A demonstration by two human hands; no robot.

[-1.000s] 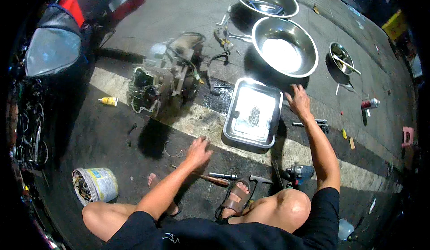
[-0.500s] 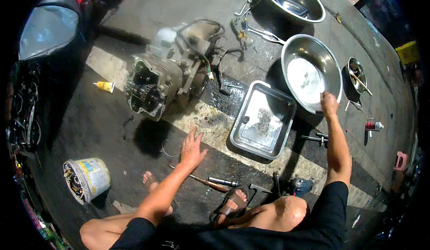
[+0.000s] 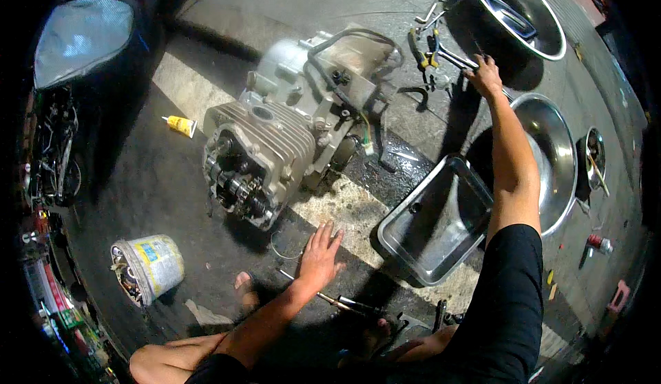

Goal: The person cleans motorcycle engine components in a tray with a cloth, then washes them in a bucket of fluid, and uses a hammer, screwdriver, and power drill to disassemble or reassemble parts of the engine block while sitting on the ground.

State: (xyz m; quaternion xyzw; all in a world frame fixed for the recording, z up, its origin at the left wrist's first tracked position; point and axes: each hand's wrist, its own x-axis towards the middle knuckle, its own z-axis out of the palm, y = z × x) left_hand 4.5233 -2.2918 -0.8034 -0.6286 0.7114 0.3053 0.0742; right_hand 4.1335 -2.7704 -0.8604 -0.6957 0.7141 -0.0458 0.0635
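Note:
My right hand point(image 3: 487, 79) reaches far out, its fingers bent over a long silver hand tool point(image 3: 454, 58) on the floor; the tool's exact kind is partly hidden. Pliers with yellow-and-black handles point(image 3: 423, 52) lie just left of it. Fingers stretched out, my left hand point(image 3: 321, 259) holds nothing. It hovers beside a thin wire ring point(image 3: 282, 246) and above a long thin screwdriver point(image 3: 323, 296). Ahead of it stands a finned engine point(image 3: 275, 133), its opened end showing gears and a chain.
A rectangular metal tray point(image 3: 396, 236) lies under my right forearm, beside a large steel bowl point(image 3: 568, 157). Another steel bowl point(image 3: 551, 48) stands at far right. A yellow tube point(image 3: 180, 125) and a tipped bucket of parts point(image 3: 162, 263) are on the left. A small bowl point(image 3: 593, 167) holds a stick.
My right hand has left the large bowl's rim and moved forward and left to the tools. The view has shifted, while my left hand stays spread out near the wire ring.

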